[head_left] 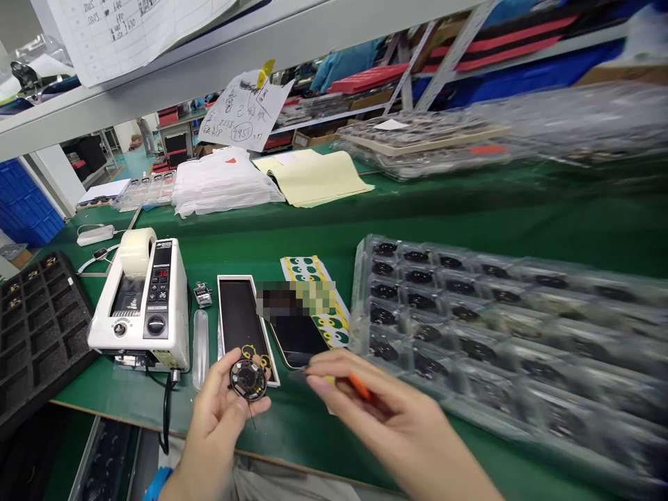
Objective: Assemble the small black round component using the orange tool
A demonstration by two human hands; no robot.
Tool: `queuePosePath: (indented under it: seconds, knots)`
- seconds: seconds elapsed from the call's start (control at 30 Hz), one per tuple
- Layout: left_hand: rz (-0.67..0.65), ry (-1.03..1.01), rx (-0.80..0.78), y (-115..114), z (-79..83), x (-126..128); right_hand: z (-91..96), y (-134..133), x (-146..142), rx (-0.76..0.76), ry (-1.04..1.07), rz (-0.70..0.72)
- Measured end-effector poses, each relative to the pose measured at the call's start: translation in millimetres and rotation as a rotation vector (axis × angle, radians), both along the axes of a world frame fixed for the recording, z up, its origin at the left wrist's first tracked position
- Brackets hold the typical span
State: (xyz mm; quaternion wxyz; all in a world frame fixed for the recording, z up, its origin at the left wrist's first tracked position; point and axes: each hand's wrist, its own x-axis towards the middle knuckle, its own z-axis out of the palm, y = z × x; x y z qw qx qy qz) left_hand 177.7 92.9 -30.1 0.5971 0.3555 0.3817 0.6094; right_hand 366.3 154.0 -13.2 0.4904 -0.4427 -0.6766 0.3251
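My left hand (213, 424) holds a round black disc component (248, 380) between fingers and thumb, with a thin wire or pin hanging below it. My right hand (391, 414) is shut on a slim orange-handled tool (360, 386), and its fine dark tip points left towards the disc, a little apart from it. Just beyond the hands lie a black rectangular pad in a white frame (241, 320) and a dark glass-fronted slab (298, 341). A sheet of yellow-and-green stickers (313, 270) lies under the slab, partly blurred out.
A white tape dispenser (149, 306) stands left of the hands, next to a black foam tray (39, 327). A large clear blister tray of black discs (495, 327) fills the right of the green-matted bench (292, 233). Paper stacks and plastic trays lie behind, beneath a shelf.
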Motion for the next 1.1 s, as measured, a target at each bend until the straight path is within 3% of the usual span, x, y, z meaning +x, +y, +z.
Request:
queuePosePath:
  seconds: [0.13, 0.37, 0.43, 0.73, 0.97, 1.1]
  knots:
    - [0.003, 0.01, 0.034, -1.7, 6.0, 3.8, 0.4, -12.4, -29.1, -0.094, 0.085, 0.108]
    - [0.007, 0.044, 0.052, -3.7, 10.4, 3.8, -0.7, -8.8, -34.9, -0.304, 0.234, 0.263]
    - [-0.001, 0.057, 0.058, -4.2, 10.1, 3.6, -0.1, -8.8, -38.8, -0.309, 0.259, 0.239]
    - [0.018, 0.038, 0.038, -5.4, 8.8, 7.9, 7.8, -8.8, -46.9, -0.149, 0.25, 0.155]
    - [0.041, 0.019, 0.029, -7.4, 9.2, 10.3, 4.9, -17.3, -53.2, 0.043, 0.13, -0.034]
    - [0.055, 0.032, 0.02, -8.5, 9.6, 10.7, 4.7, -18.1, -54.4, 0.149, 0.071, -0.042]
